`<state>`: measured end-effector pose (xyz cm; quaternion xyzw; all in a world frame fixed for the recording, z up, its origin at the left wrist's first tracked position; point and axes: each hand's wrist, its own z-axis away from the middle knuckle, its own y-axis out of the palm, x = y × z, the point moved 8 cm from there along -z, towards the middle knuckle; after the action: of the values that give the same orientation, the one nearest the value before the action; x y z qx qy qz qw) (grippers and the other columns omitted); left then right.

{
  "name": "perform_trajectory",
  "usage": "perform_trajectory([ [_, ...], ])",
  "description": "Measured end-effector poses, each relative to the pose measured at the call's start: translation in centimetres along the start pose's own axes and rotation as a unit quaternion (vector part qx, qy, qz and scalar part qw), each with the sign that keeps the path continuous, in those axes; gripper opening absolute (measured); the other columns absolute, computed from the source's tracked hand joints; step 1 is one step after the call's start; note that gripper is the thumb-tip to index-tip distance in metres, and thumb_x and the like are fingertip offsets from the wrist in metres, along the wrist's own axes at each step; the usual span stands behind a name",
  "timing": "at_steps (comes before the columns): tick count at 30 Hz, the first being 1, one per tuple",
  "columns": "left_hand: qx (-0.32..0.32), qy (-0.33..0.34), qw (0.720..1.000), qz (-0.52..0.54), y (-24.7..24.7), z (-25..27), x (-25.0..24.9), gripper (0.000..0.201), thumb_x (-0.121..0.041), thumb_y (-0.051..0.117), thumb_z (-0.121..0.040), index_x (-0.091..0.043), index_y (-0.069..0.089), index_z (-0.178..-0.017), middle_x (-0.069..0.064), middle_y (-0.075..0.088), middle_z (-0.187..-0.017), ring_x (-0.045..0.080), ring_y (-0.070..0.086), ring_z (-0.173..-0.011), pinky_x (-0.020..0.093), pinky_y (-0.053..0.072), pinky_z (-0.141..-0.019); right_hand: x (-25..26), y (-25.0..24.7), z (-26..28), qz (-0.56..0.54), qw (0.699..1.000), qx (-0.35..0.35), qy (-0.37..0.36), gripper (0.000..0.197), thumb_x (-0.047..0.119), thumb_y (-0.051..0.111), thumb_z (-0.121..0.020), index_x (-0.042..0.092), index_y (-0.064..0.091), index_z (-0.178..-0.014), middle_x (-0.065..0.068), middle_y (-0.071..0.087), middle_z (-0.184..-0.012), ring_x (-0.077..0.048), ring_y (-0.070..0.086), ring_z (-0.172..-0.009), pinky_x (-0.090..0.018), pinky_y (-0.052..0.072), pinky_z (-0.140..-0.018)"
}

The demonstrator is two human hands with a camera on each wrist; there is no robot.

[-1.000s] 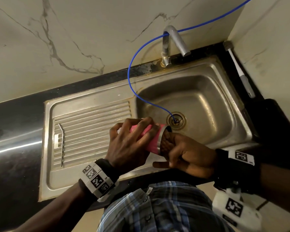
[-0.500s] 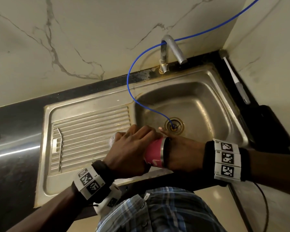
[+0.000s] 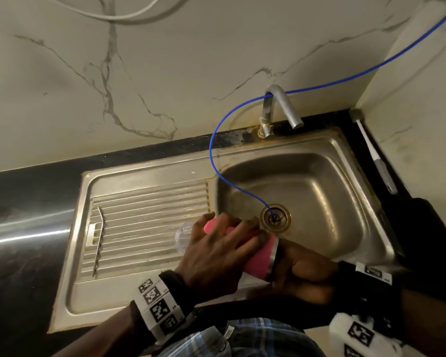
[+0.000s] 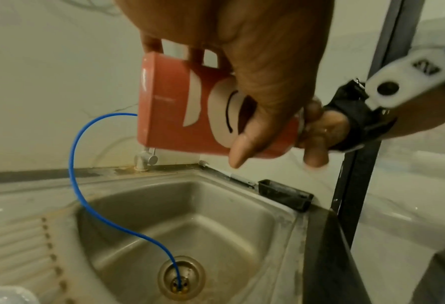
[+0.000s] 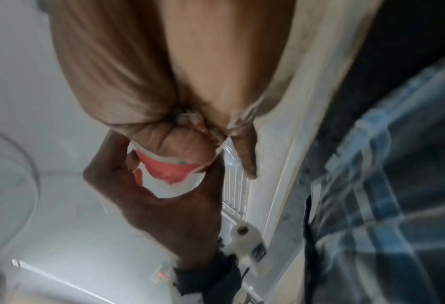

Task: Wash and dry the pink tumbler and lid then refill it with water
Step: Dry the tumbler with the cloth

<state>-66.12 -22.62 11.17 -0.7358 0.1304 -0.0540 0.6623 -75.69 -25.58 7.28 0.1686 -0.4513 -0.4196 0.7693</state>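
The pink tumbler lies on its side above the front rim of the sink, with its steel mouth to the right. My left hand grips its body from above, fingers spread over the pink wall. My right hand is at the mouth: several fingers are pushed inside and hidden, while the thumb stays outside the rim. The clear lid rests on the drainboard just left of my left hand.
A metal straw lies on the ribbed drainboard at the left. A blue tube runs from the wall past the tap into the drain. A long brush and a black holder sit right of the basin.
Both hands kept hold of the tumbler. My right hand turned at the mouth and its fingers went deeper inside. The tumbler's mouth swung a little toward the front edge.
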Motion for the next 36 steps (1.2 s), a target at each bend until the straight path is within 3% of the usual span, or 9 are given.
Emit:
perform_trajectory([
  [4,0.0,0.009,1.0,-0.012,0.5,0.0,0.2,0.067,-0.039,0.06,-0.077,-0.037,0.054,-0.143,-0.009,0.055,-0.149,0.028,0.062,-0.12,0.062,0.043,-0.106,-0.7,-0.3,0.1,-0.109,0.994,0.009,-0.028,0.087,-0.031,0.033,-0.072,0.017,0.061,-0.139,-0.013,0.061,-0.144,-0.03,0.055,-0.137,-0.069,0.032,-0.112],
  [9,0.037,-0.041,0.998,0.012,1.1,0.3,0.8,0.09,-0.04,0.08,-0.059,-0.041,0.052,-0.144,-0.012,0.056,-0.149,0.027,0.058,-0.12,0.067,0.034,-0.113,-0.5,-2.4,0.1,0.144,0.983,-0.103,-0.044,0.091,-0.014,0.054,-0.044,0.011,0.062,-0.132,-0.01,0.072,-0.127,-0.037,0.06,-0.128,-0.04,0.052,-0.086],
  [21,-0.041,-0.102,0.992,0.06,-1.7,1.2,2.7,0.077,-0.042,0.079,-0.065,-0.034,0.058,-0.138,-0.012,0.059,-0.145,0.028,0.064,-0.119,0.072,0.033,-0.114,2.0,-0.9,1.6,0.475,0.876,-0.013,-0.081,0.088,-0.014,0.047,-0.077,0.029,0.046,-0.153,0.016,0.051,-0.153,0.0,0.04,-0.145,-0.029,0.029,-0.124],
  [23,-0.04,-0.07,0.995,0.065,-1.3,1.2,1.1,0.074,-0.043,0.077,-0.066,-0.034,0.059,-0.138,-0.013,0.06,-0.144,0.026,0.064,-0.12,0.072,0.034,-0.114,0.9,-1.2,0.9,0.599,0.799,0.004,-0.057,0.067,-0.005,0.049,-0.08,0.02,0.059,-0.141,0.0,0.061,-0.143,-0.017,0.05,-0.141,-0.038,0.034,-0.122],
  [26,-0.034,-0.059,0.996,0.065,-0.4,1.3,0.3,0.074,-0.043,0.074,-0.066,-0.035,0.059,-0.138,-0.014,0.06,-0.146,0.024,0.062,-0.123,0.069,0.034,-0.117,-1.0,-2.6,0.1,0.829,0.56,0.007,0.015,0.043,0.017,0.04,-0.092,0.002,0.062,-0.125,-0.028,0.062,-0.128,-0.048,0.055,-0.125,-0.065,0.035,-0.11],
  [28,-0.026,-0.057,0.996,0.063,0.0,1.2,0.4,0.076,-0.045,0.073,-0.065,-0.036,0.057,-0.139,-0.014,0.058,-0.146,0.025,0.063,-0.121,0.067,0.036,-0.116,-0.9,-1.4,-0.5,0.861,0.507,0.019,-0.025,0.053,0.026,0.033,-0.089,0.008,0.051,-0.136,-0.023,0.052,-0.141,-0.04,0.046,-0.134,-0.064,0.026,-0.115],
  [30,-0.02,-0.06,0.996,0.057,0.1,1.0,1.0,0.08,-0.05,0.073,-0.064,-0.035,0.054,-0.14,-0.013,0.058,-0.147,0.025,0.064,-0.119,0.066,0.038,-0.114,0.2,-0.4,-0.6,0.817,0.573,0.025,-0.062,0.063,0.026,0.034,-0.086,0.016,0.033,-0.148,-0.013,0.037,-0.156,-0.027,0.029,-0.146,-0.055,0.015,-0.122],
  [33,-0.03,-0.095,0.995,0.03,-0.1,0.7,2.9,0.08,-0.05,0.073,-0.065,-0.032,0.054,-0.141,-0.009,0.059,-0.146,0.026,0.063,-0.117,0.068,0.039,-0.113,2.2,-0.5,-0.5,0.697,0.715,-0.006,-0.045,0.048,0.0,0.045,-0.093,0.004,0.053,-0.14,-0.023,0.05,-0.146,-0.038,0.043,-0.141,-0.045,0.034,-0.118],
  [36,-0.027,-0.158,0.987,0.025,-0.4,0.7,5.9,0.075,-0.053,0.067,-0.071,-0.03,0.054,-0.142,-0.007,0.06,-0.146,0.03,0.064,-0.119,0.072,0.037,-0.113,4.9,0.3,0.3,0.495,0.86,-0.039,-0.121,0.074,-0.024,0.045,-0.085,0.019,0.054,-0.145,0.01,0.057,-0.148,-0.006,0.045,-0.143,-0.02,0.03,-0.12],
])
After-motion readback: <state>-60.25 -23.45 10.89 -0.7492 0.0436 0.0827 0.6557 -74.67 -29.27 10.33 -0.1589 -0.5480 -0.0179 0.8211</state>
